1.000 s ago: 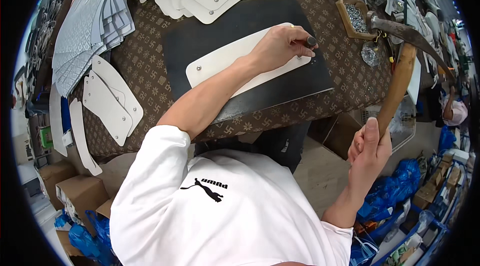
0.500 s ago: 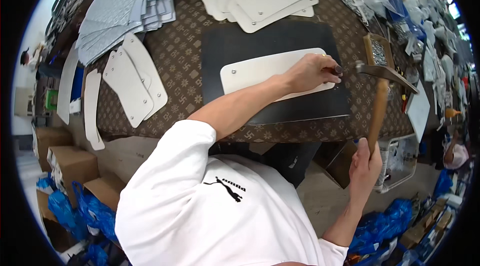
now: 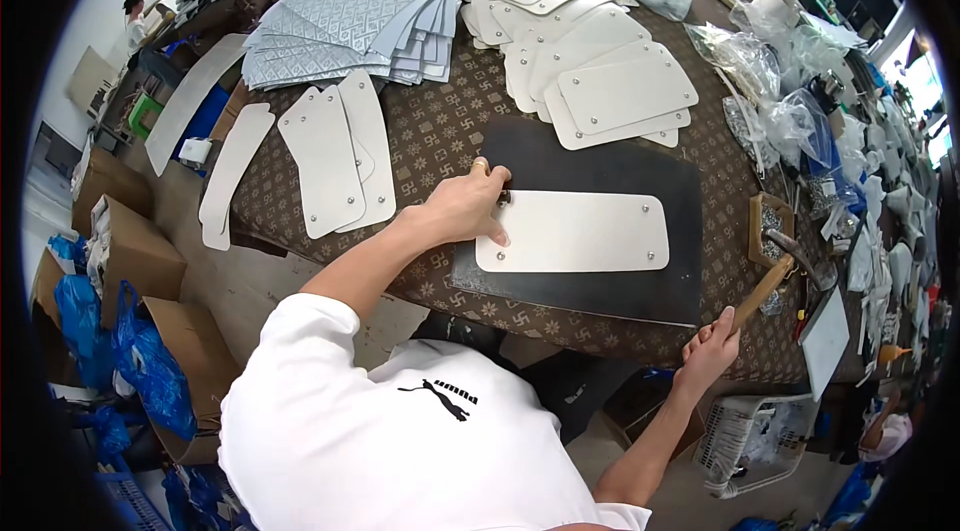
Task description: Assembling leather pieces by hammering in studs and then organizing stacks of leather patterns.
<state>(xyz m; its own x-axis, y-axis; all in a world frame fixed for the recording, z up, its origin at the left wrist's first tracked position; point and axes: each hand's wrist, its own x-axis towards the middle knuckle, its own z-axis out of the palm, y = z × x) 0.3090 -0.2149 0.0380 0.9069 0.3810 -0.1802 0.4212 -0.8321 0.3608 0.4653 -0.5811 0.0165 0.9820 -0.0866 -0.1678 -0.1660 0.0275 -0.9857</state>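
A white panel (image 3: 580, 231) with rounded corners lies on the black mat (image 3: 600, 156), metal snaps showing at three of its corners. My left hand (image 3: 462, 206) is at its far left corner, fingers closed around a small dark piece (image 3: 504, 197) that they mostly hide, thumb at the panel's left edge. By its wooden handle, my right hand (image 3: 708, 356) grips a hammer (image 3: 765, 293) at the right edge of the table. The hammer's metal head is close to a small box of metal fasteners (image 3: 770, 229), well away from the panel.
Behind the mat lies a pile of white panels with snaps (image 3: 628, 89). Fanned grey-blue patterned sheets (image 3: 345, 16) and a few curved white pieces (image 3: 325, 166) are to the left. Plastic bags (image 3: 740, 56) crowd the right side. A white basket (image 3: 750, 441) stands below the table's right edge.
My left hand has gone from the panel's right end to its far left corner. The hammer in my right hand has tilted lower, its head beside the fastener box. The whole view has shifted.
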